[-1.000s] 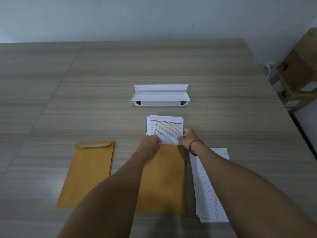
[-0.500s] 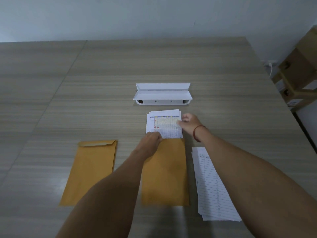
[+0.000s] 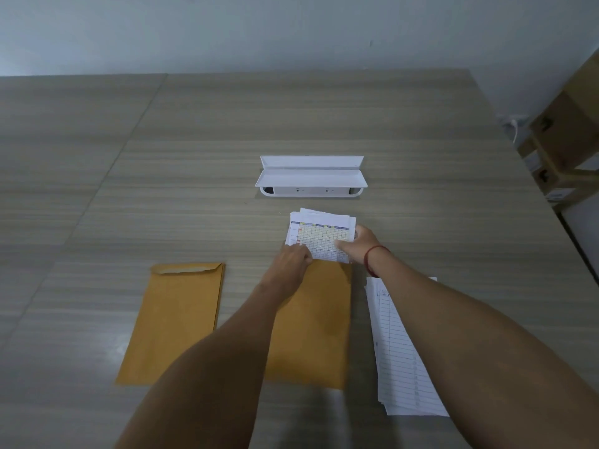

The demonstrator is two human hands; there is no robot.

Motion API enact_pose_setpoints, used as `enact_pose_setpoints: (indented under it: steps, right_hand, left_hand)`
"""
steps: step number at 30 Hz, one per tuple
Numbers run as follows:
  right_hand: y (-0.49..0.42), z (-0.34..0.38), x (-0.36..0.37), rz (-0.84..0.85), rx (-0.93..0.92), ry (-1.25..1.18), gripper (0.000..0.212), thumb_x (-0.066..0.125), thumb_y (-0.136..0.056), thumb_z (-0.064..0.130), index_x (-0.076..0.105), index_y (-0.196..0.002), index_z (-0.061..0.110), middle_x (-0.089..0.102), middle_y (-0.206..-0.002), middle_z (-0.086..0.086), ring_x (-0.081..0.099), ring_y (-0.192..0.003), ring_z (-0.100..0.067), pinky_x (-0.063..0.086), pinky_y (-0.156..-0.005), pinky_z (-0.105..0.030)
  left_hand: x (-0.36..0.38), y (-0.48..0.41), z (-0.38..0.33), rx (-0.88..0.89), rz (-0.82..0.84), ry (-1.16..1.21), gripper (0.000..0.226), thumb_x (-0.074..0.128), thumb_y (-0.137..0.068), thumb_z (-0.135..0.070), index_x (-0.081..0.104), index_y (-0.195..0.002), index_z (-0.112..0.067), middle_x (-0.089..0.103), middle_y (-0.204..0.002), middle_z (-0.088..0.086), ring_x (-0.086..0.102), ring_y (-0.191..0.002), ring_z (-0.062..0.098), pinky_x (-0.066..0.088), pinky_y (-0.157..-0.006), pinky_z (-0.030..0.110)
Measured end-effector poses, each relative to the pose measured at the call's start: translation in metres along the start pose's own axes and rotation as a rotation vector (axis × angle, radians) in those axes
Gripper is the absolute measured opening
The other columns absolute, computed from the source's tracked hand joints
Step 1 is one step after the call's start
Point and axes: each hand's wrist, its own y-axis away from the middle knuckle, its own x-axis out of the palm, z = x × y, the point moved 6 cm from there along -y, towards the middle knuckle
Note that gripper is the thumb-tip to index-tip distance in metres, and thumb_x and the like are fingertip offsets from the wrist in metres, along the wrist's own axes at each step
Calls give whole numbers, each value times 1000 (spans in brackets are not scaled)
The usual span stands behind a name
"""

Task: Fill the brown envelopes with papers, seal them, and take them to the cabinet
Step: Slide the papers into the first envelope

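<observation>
We hold a sheaf of white printed papers (image 3: 319,236), its top sheet a coloured grid table, with its near end tucked into the mouth of the middle flat brown paper envelope (image 3: 316,322), which lies lengthwise on the grey wood-grain tabletop (image 3: 194,196). Our left hand (image 3: 290,265) has its grip closed at the envelope's open edge and the lower left corner of the sheaf; our right hand (image 3: 358,243), with a red cord bracelet (image 3: 372,259) on its wrist, pinches the sheaf's right edge. A second brown paper envelope (image 3: 175,322) lies just to the left, apart from the first, its flap end away from us. To the right of the middle envelope rests a stack of white lined sheets (image 3: 405,351). Beyond the sheaf sits a long white plastic box with its lid open (image 3: 311,178). Brown cardboard boxes (image 3: 567,137) stand past the tabletop's right edge.
</observation>
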Motion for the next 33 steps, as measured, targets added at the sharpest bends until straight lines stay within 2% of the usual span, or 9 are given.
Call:
enact_pose_setpoints:
  steps: [6,13,17,19,22,26,29,31,33]
  right_hand:
    - [0,11,-3,19,-62,-36,37,57,-92,4,54,-129,6,61,-127,-10,59,-116,-26,48,-93,-32]
    - [0,15,5,57,-64,277,44,60,-90,19,52,-133,10,59,-130,-11,57,-117,-29,47,-100,-43]
    - [1,23,-4,58,-115,153,35,64,-88,12,60,-123,7,66,-122,-10,63,-111,-26,50,-98,-39]
    - [0,30,-10,28,-138,140,31,63,-89,13,60,-120,9,65,-119,-8,61,-109,-26,51,-92,-36]
    - [0,25,-7,52,-119,312,16,62,-90,17,60,-106,15,61,-101,-3,57,-98,-23,44,-74,-28]
    - [4,18,-6,97,-116,370,40,66,-88,15,57,-127,11,62,-122,-9,59,-100,-22,46,-83,-29]
    - [2,35,-13,36,-200,302,27,60,-91,17,63,-117,16,59,-130,-6,57,-116,-24,46,-92,-32]
    - [0,43,-15,10,-244,324,20,55,-94,16,67,-110,17,62,-128,-6,58,-118,-24,45,-96,-34]
    - [1,40,-10,37,-241,379,23,53,-96,15,67,-115,15,63,-128,-7,60,-116,-24,47,-99,-36]
  left_hand:
    - [-1,-1,6,-33,23,-3,17,49,-94,-7,62,-93,4,64,-99,21,55,-94,34,41,-84,39]
    - [-5,-8,-4,-30,-37,11,17,48,-96,-9,60,-98,3,59,-104,20,48,-101,33,37,-87,37]
    - [-5,-5,-4,-27,-23,4,16,47,-96,-8,60,-97,2,59,-102,19,48,-99,32,35,-84,32]
    - [-8,-7,-8,-17,-17,19,16,48,-96,-7,59,-95,3,59,-100,19,48,-97,33,35,-83,33]
    - [-12,-9,-12,-8,-49,35,15,49,-94,-5,61,-91,3,60,-95,20,50,-95,35,36,-84,35]
    - [-9,-5,-12,-1,-51,-15,16,48,-95,-6,62,-96,3,60,-101,19,48,-101,32,37,-90,35]
    - [-9,-6,-13,6,-24,-5,14,50,-93,-6,62,-92,2,61,-97,19,50,-97,35,40,-87,39]
    - [-9,-8,-14,9,-22,0,14,50,-93,-5,62,-91,2,60,-94,19,51,-94,35,41,-84,39]
    - [-10,-8,-17,-1,-30,-7,15,48,-95,-7,61,-95,2,59,-97,18,49,-95,34,38,-85,37]
